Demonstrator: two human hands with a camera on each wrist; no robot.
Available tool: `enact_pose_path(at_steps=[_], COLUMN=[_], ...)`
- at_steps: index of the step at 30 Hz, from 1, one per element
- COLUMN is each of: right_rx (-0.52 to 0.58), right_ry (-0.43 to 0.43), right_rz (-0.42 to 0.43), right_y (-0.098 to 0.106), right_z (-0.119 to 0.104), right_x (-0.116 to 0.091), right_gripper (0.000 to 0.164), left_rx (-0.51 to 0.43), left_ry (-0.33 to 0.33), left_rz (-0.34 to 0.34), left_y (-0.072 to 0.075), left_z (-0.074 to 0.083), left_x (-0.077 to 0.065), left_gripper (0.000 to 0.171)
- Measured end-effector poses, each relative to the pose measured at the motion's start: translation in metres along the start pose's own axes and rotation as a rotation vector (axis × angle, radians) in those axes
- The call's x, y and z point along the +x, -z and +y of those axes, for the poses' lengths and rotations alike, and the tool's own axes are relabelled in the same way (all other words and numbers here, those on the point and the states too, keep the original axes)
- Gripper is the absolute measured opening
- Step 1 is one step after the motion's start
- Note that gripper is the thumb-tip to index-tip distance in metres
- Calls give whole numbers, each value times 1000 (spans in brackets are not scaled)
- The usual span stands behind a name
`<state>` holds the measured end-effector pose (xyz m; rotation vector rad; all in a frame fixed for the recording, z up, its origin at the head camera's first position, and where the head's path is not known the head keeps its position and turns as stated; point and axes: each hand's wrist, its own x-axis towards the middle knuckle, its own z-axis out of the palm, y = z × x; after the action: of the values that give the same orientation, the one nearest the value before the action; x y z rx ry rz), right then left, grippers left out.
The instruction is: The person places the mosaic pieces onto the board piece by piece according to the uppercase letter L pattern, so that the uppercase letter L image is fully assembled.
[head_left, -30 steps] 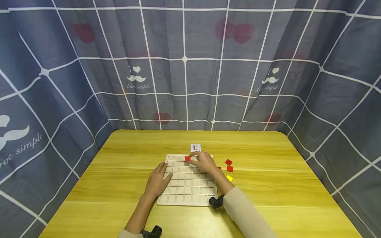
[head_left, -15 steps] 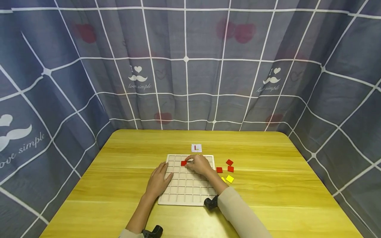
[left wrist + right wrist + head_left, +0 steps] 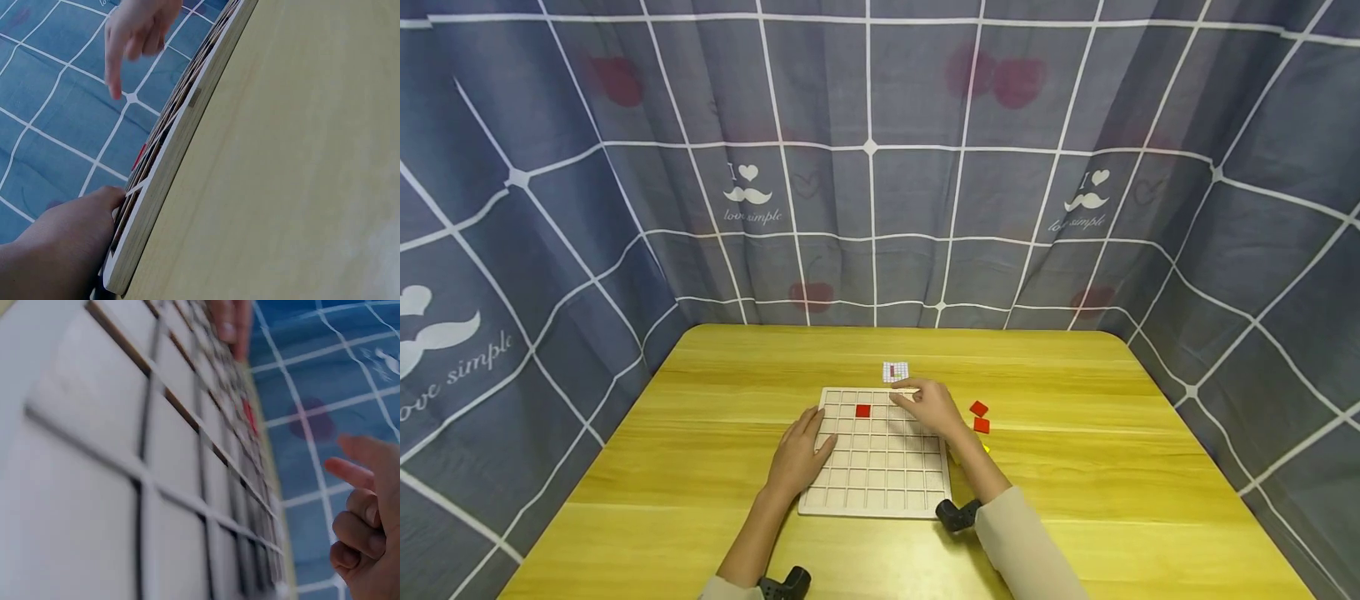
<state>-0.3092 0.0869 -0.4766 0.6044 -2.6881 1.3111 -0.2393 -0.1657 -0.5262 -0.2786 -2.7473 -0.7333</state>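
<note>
While my left hand [image 3: 800, 462] lay with fingers extended along the left edge of the grid board [image 3: 874, 481], a red tile [image 3: 862, 411] sat in a second-row cell, clear from my head camera but only a sliver from either wrist. My right hand [image 3: 931, 407] hovered, thumb and index extended, gripping nothing; the wrist views showed its other fingers curled. Rightmost lay two more red tiles [image 3: 981, 425].
</note>
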Motion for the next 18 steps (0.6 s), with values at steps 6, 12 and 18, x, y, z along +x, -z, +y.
enact_pose_path(at_steps=[6, 12, 18], right_rx=[62, -1, -65], right_ry=[-12, -48, -82], right_rz=[80, 71, -7], right_y=[41, 61, 62], right_z=[15, 39, 62], right_x=[-20, -41, -54], right_gripper=[31, 30, 34], left_rx=[-1, -6, -13], left_ry=[0, -1, 3], left_rz=[1, -1, 0], left_y=[1, 0, -1], left_z=[-1, -1, -1], left_x=[0, 0, 0], left_gripper=[59, 59, 59])
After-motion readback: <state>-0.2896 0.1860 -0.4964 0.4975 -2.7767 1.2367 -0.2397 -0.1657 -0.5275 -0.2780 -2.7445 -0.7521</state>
